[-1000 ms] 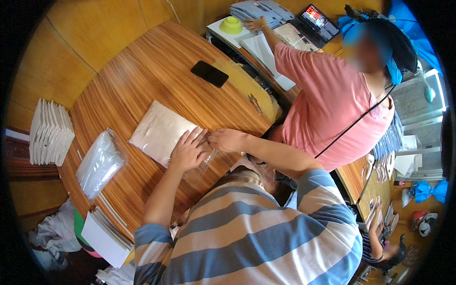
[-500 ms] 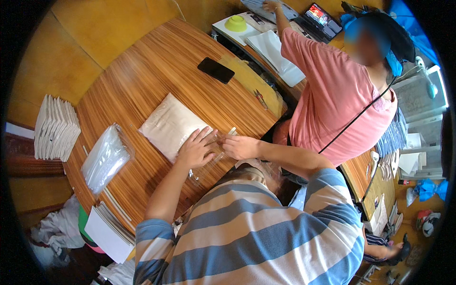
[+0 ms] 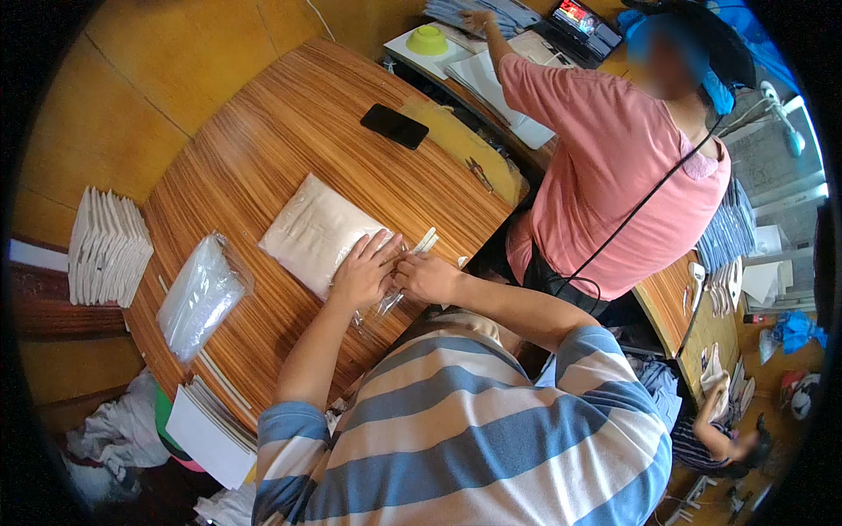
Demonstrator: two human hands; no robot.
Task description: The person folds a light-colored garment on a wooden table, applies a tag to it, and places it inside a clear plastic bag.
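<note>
A clear plastic bag (image 3: 316, 219) with folded pale cream cloth inside lies flat on the wooden table. My left hand (image 3: 362, 270) rests on its near right corner, fingers spread and palm down. Close beside it, my right hand (image 3: 427, 277) is closed, its fingertips pinching the loose clear plastic at the bag's end. The crumpled plastic shows below and between both hands. Just past my right knuckles lie short white strips (image 3: 427, 239). Part of the bag's end is hidden under my fingers.
On the table are a stack of empty clear bags (image 3: 202, 294), a black phone (image 3: 395, 126) and small snips (image 3: 479, 174). White sheets (image 3: 209, 431) lie at the near left edge, folded cloth (image 3: 107, 247) beyond the left edge. A person in pink (image 3: 614, 184) stands close at the right.
My right hand has shifted left, closer to my left hand, gathering the plastic there. More of the white strips now shows. The person in pink keeps one arm stretched over the side table.
</note>
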